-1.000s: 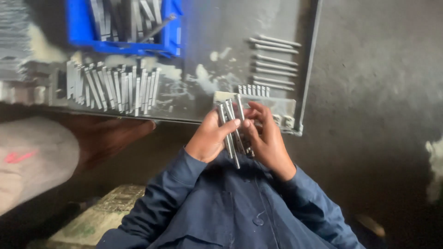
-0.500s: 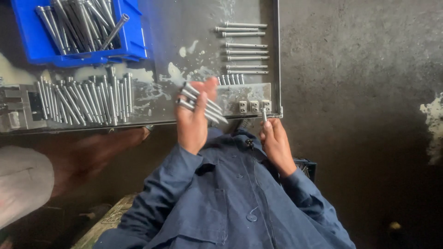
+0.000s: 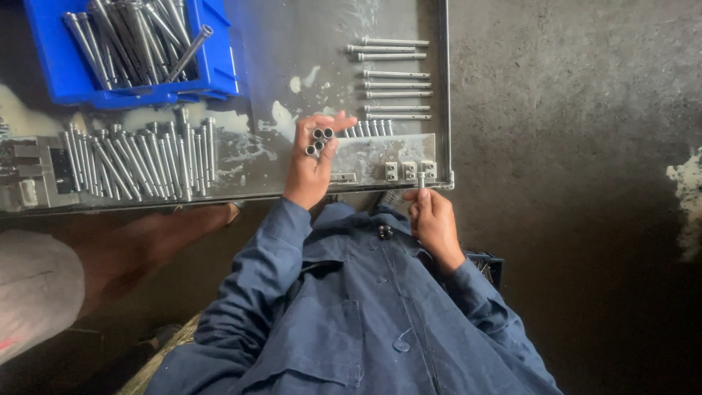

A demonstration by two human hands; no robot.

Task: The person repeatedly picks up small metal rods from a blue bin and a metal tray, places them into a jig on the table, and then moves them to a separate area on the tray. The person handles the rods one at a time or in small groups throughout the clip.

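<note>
My left hand [image 3: 311, 164] is closed around a small bundle of metal rods [image 3: 319, 139], their hollow ends facing the camera, above the front of the steel tray [image 3: 292, 44]. My right hand [image 3: 431, 219] grips a single metal rod [image 3: 421, 179] upright at the tray's front right corner, beside a plate with small square blocks [image 3: 408, 170]. Both arms wear dark blue sleeves.
A blue bin [image 3: 139, 51] full of rods sits at the tray's back left. Several rods [image 3: 139, 157] stand in a row at the front left; more lie in a column [image 3: 395, 77] at the right. Another person's foot [image 3: 157, 234] and leg are at left. Concrete floor [image 3: 578, 146] lies right.
My hands have separated: the left keeps the bundle and has turned it end-on, while the right has dropped to the tray's front corner with one rod. The view has shifted.
</note>
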